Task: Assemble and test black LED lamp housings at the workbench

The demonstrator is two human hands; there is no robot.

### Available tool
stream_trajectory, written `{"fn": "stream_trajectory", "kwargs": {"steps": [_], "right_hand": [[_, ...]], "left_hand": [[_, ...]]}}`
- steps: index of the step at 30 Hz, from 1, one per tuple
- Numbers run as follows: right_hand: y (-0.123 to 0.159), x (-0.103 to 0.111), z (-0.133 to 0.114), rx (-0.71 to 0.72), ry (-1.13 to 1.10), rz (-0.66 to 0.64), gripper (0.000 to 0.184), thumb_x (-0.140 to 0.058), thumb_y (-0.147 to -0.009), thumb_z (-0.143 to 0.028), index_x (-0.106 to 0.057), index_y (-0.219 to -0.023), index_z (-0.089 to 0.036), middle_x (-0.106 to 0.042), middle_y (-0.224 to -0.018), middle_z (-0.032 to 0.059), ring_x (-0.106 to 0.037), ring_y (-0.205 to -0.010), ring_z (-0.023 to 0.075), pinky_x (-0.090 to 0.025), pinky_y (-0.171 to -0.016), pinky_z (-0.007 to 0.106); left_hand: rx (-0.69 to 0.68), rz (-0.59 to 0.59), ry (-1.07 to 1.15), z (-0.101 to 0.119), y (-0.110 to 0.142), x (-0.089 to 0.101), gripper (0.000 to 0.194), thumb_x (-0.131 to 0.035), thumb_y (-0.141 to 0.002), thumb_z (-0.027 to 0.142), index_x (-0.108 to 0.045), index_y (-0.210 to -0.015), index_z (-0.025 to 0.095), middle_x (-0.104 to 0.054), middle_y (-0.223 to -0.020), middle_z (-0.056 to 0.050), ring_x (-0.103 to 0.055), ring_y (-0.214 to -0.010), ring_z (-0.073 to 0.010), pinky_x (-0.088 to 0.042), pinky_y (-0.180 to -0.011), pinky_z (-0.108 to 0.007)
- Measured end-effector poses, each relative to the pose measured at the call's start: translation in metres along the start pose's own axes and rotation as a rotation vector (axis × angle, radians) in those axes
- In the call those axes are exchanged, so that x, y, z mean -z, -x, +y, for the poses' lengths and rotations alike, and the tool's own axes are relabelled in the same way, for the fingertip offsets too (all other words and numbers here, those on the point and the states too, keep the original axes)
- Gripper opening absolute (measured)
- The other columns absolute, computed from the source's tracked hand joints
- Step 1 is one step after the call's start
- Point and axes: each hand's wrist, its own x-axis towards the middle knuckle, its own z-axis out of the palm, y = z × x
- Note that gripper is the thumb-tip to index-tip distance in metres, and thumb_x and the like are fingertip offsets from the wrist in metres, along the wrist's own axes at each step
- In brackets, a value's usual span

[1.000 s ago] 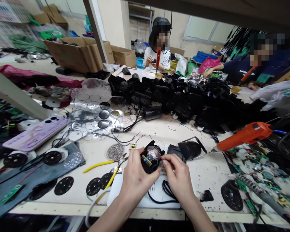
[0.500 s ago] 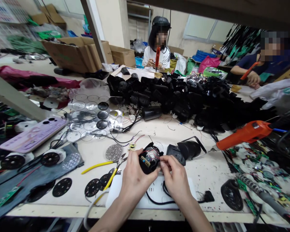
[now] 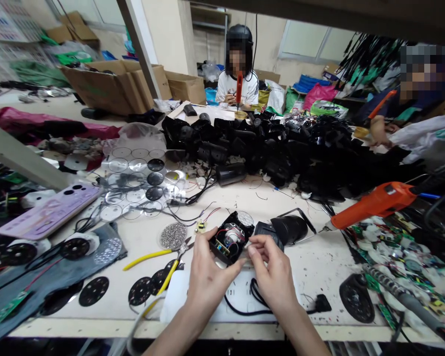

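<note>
Between thumb and fingers, my left hand [image 3: 207, 272] grips an open black plastic housing [image 3: 237, 228]. Inside the housing I see a small circuit board [image 3: 222, 248], red wires and a rounded whitish part. My right hand [image 3: 270, 264] is closed at the housing's right edge, thumb and fingertips together; what they pinch is too small to make out. Just behind, a black lamp-like unit with a bracket [image 3: 291, 228] lies on the bench. Yellow-handled cutters [image 3: 170, 264] rest left of my left hand. Beneath both hands sits a white power strip [image 3: 222, 301] with a black cord.
An orange electric screwdriver [image 3: 374, 205] points in from the right, above piled circuit boards [image 3: 404, 247]. Black housings [image 3: 274, 143] are heaped across the back. A dish of screws [image 3: 173, 236], black discs [image 3: 94, 291] and a purple phone [image 3: 52, 210] lie leftward. Two people sit beyond.
The housing has turned in my left hand, so more of its inside faces me. My right fingertips have shifted slightly along its right edge. The co-worker at far right has moved their arm.
</note>
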Motion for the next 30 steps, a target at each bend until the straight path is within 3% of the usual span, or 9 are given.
{"fn": "stream_trajectory", "kwargs": {"steps": [5,9,14,17,20,24,30], "right_hand": [[0.003,-0.002,-0.008,-0.049,-0.072,-0.034,0.017,-0.055,-0.089,-0.035,-0.063,-0.09,-0.02,-0.067,-0.082,0.0037,-0.066,-0.071,0.0148,-0.055,-0.061,0.024],[0.004,-0.008,-0.012,-0.011,-0.065,-0.017,0.012,-0.059,-0.086,-0.031,-0.063,-0.088,-0.02,-0.061,-0.085,0.0034,-0.065,-0.074,0.0148,-0.056,-0.064,0.024],[0.004,-0.008,-0.011,0.091,-0.016,0.019,0.009,-0.053,-0.089,-0.021,-0.061,-0.084,-0.019,-0.057,-0.084,0.0031,-0.063,-0.074,0.013,-0.054,-0.068,0.023],[0.006,-0.005,-0.01,0.184,0.04,0.042,0.01,-0.052,-0.09,-0.017,-0.06,-0.085,-0.018,-0.057,-0.082,0.0035,-0.061,-0.076,0.0141,-0.052,-0.068,0.025],[0.01,-0.004,-0.012,0.3,0.092,0.02,0.011,-0.05,-0.091,-0.013,-0.059,-0.088,-0.017,-0.055,-0.083,0.0046,-0.058,-0.077,0.0157,-0.05,-0.068,0.028],[0.016,-0.008,-0.017,0.456,0.165,-0.022,0.015,-0.048,-0.09,-0.007,-0.059,-0.094,-0.016,-0.053,-0.086,0.0067,-0.055,-0.081,0.0186,-0.05,-0.07,0.033],[0.021,-0.012,-0.016,0.53,0.237,-0.035,0.021,-0.047,-0.086,-0.001,-0.059,-0.095,-0.016,-0.052,-0.101,0.0108,-0.053,-0.095,0.0216,-0.053,-0.079,0.037]], "left_hand": [[0.058,0.016,0.096,0.005,0.003,-0.002,0.074,-0.084,-0.058,0.034,-0.048,-0.121,0.021,-0.051,-0.124,-0.011,-0.056,-0.112,-0.0305,-0.047,-0.094,-0.045],[0.052,0.011,0.172,0.009,0.005,-0.005,0.072,-0.084,-0.057,0.026,-0.049,-0.12,0.022,-0.05,-0.125,-0.01,-0.055,-0.114,-0.0276,-0.046,-0.096,-0.04],[0.163,-0.199,0.549,0.016,0.0,0.004,0.068,-0.082,-0.059,0.016,-0.048,-0.117,0.025,-0.058,-0.115,-0.005,-0.061,-0.101,-0.0203,-0.05,-0.088,-0.032],[0.37,-0.282,0.829,0.023,-0.01,0.014,0.043,-0.076,-0.066,0.016,-0.057,-0.105,0.021,-0.063,-0.107,-0.004,-0.062,-0.091,-0.0189,-0.054,-0.077,-0.031],[0.594,-0.269,0.985,0.031,-0.019,0.017,0.012,-0.063,-0.083,0.022,-0.064,-0.093,0.016,-0.067,-0.098,-0.007,-0.063,-0.09,-0.0215,-0.056,-0.076,-0.035],[0.753,-0.205,1.043,0.039,-0.025,0.013,0.02,-0.049,-0.093,0.019,-0.067,-0.101,0.012,-0.072,-0.097,-0.01,-0.065,-0.095,-0.0225,-0.055,-0.084,-0.036],[0.758,-0.155,1.129,0.037,-0.024,0.011,0.022,-0.054,-0.091,0.021,-0.068,-0.106,0.013,-0.074,-0.1,-0.009,-0.066,-0.099,-0.0231,-0.053,-0.091,-0.036]]}}
